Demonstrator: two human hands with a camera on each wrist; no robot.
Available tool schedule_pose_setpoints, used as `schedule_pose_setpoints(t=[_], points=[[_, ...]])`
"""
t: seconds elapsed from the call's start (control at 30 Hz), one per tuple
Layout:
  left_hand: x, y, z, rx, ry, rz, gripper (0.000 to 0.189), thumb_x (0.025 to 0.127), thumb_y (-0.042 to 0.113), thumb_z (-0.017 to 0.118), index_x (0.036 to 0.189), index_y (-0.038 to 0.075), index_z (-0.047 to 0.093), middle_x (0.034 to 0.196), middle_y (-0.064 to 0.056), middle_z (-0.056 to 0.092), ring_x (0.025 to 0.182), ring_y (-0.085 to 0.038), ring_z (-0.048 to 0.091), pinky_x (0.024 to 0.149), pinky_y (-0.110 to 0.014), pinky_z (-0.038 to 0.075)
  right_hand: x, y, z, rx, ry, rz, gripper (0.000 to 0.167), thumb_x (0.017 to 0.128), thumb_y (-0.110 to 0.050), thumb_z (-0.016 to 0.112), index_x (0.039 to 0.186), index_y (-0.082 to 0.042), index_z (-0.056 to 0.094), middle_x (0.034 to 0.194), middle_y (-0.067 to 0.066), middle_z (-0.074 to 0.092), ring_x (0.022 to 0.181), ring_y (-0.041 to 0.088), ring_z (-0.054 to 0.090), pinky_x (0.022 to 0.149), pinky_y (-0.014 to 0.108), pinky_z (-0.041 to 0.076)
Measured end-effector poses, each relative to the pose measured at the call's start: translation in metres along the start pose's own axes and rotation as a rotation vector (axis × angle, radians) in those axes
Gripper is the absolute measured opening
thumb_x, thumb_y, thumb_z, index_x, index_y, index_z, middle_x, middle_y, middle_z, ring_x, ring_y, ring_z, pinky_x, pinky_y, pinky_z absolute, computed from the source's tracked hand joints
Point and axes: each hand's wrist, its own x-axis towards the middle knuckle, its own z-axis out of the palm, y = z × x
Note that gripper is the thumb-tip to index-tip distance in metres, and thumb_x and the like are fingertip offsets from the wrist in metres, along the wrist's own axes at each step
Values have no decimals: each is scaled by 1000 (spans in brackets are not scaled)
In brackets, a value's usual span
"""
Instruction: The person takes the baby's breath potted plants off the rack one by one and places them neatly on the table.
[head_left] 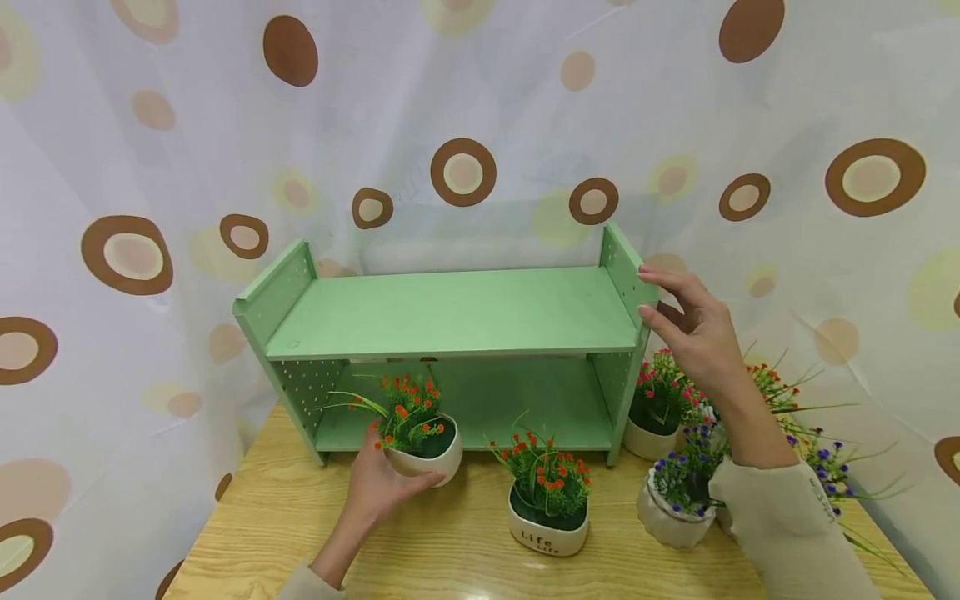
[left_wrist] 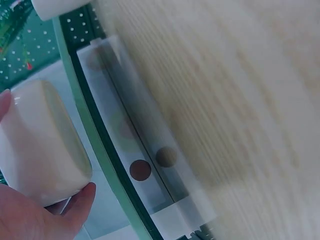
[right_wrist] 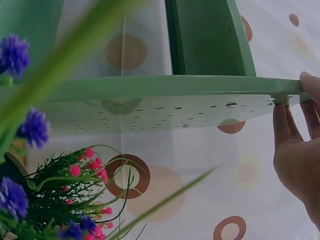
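Observation:
My left hand (head_left: 377, 483) grips a white flowerpot (head_left: 441, 463) with orange-red artificial flowers (head_left: 408, 408). Thumb and fingers lie on opposite sides of this pot, at the front left of the green two-tier shelf (head_left: 457, 312). Whether its base touches anything, I cannot tell. The left wrist view shows the pot's smooth white side (left_wrist: 45, 145) close to a green edge. At the shelf's right end, my right hand (head_left: 697, 333) holds the upper part of the side panel (right_wrist: 200, 86), thumb and fingers on either side of it. A second red-flowered pot (head_left: 549, 533), lettered "Life", stands on the table before the shelf.
Right of the shelf, under my right forearm, are a pink-flowered pot (head_left: 651, 437), a white pot with purple flowers (head_left: 675, 517) and more flowers with long leaves. The wooden table (head_left: 247, 533) carries everything. A dotted curtain (head_left: 510, 100) hangs behind.

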Motion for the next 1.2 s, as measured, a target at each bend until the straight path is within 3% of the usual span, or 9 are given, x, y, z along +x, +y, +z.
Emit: schedule_pose_setpoints(t=[0.23,0.6,0.87,1.07,1.2], points=[[-20,5,-5,23,-47,-10,128,52,38,105,149,-7,35,140,-34,57,126,-49,60,102,-59,51,0,1,1,1,-2,-3,42,101,8,58,143,7,54,150,6,51,146,10,44,110,16,42],[-38,1,-4,-32,-124,-36,127,50,39,105,151,-2,38,143,-22,59,132,-44,56,108,-60,46,1,1,-1,5,-5,1,42,101,7,58,143,6,55,151,6,51,146,10,43,110,17,42],[-42,-4,-4,-17,-179,22,118,47,41,105,147,10,50,147,-13,57,130,-37,58,106,-61,47,1,1,-1,14,-7,3,42,100,8,58,143,8,54,151,6,50,145,9,44,108,16,44],[-45,-7,1,4,-227,6,126,48,44,104,149,0,44,139,-18,62,127,-39,59,105,-59,48,1,0,-1,13,-1,1,42,100,9,58,142,7,55,149,4,51,144,8,45,109,16,43],[-46,-11,5,4,-253,9,121,46,41,105,146,3,47,133,-14,66,122,-35,62,102,-55,51,1,0,0,19,-2,2,42,100,9,58,142,8,55,149,4,51,145,9,44,109,16,43]])
